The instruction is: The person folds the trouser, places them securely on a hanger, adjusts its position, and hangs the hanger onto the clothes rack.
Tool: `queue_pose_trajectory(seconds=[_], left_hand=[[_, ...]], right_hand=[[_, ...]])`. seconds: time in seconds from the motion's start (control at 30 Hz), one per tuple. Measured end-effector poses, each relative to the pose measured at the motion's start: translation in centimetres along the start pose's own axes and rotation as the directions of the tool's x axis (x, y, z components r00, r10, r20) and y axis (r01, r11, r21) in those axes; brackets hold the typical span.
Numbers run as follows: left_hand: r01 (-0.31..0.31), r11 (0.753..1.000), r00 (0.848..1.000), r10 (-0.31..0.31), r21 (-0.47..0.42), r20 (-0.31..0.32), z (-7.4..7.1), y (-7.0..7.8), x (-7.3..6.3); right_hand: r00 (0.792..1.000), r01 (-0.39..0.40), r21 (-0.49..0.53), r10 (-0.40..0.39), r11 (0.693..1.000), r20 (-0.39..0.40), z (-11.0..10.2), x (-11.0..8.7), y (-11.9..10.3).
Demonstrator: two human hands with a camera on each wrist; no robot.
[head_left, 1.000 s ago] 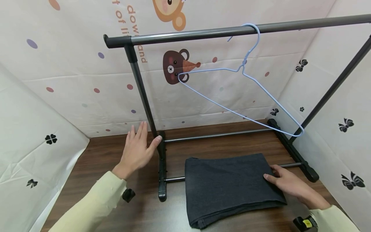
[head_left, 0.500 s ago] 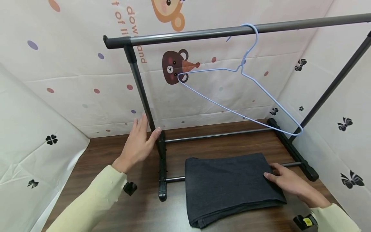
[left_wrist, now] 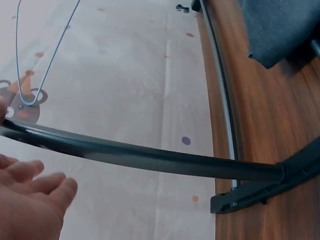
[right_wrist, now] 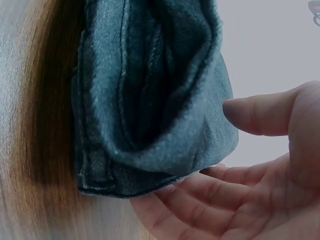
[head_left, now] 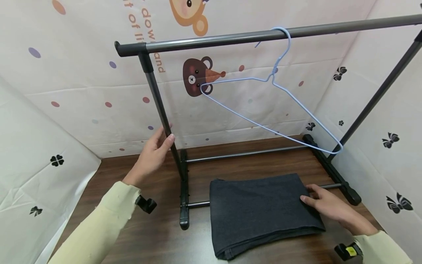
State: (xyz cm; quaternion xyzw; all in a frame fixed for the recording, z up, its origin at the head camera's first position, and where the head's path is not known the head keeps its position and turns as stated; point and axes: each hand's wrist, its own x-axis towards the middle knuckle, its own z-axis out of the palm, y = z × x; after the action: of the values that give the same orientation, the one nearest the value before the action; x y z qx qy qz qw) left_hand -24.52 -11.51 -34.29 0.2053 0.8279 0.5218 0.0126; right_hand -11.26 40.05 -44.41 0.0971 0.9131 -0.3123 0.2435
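Note:
In the head view my left hand (head_left: 150,157) grips the left post (head_left: 158,99) of a black metal clothes rack, thumb in front and fingertips behind. The left wrist view has the lower fingers (left_wrist: 55,187) loosely curled below the post. My right hand (head_left: 329,205) holds the right edge of the folded dark jeans (head_left: 260,216), which lie across the rack's front lower bar. In the right wrist view the thumb (right_wrist: 260,112) is against the denim, while the other fingers reach under the fold. A light blue wire hanger (head_left: 306,106) hangs by its hook from the top bar (head_left: 214,40).
The rack's black feet (head_left: 184,198) stand on a dark wooden surface (head_left: 158,234). A second lower bar (head_left: 244,155) runs behind the jeans. Printed white sheets (head_left: 108,80) form the back and sides. The rack's right post (head_left: 382,88) slopes near the right sheet.
My left hand has gone from flat and open beside the post to having its fingers behind it and thumb in front. The right hand and the jeans have stayed in place.

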Motion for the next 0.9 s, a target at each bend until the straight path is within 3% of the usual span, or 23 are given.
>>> queue_pose_trajectory(seconds=[0.27, 0.6, 0.77, 0.9], left_hand=[[-0.067, 0.998, 0.998, 0.067, -0.024, -0.001, 0.2, 0.2, 0.1], [-0.092, 0.992, 0.996, 0.092, -0.092, -0.005, 0.5, -0.1, 0.3], [-0.100, 0.992, 0.995, 0.098, -0.077, -0.023, 0.7, -0.2, 0.3], [-0.093, 0.994, 0.995, 0.091, -0.056, -0.039, 0.8, -0.1, 0.4]], right_hand=[[1.000, 0.011, 0.011, -0.011, 1.000, -0.006, -0.1, -0.2, -0.1], [0.999, 0.042, -0.030, -0.043, 0.999, -0.026, 0.0, -0.4, -0.2], [0.986, 0.127, -0.101, -0.137, 0.987, -0.095, 0.6, -0.6, -0.3], [0.955, 0.214, -0.172, -0.243, 0.962, -0.172, 1.4, -0.7, -0.4]])
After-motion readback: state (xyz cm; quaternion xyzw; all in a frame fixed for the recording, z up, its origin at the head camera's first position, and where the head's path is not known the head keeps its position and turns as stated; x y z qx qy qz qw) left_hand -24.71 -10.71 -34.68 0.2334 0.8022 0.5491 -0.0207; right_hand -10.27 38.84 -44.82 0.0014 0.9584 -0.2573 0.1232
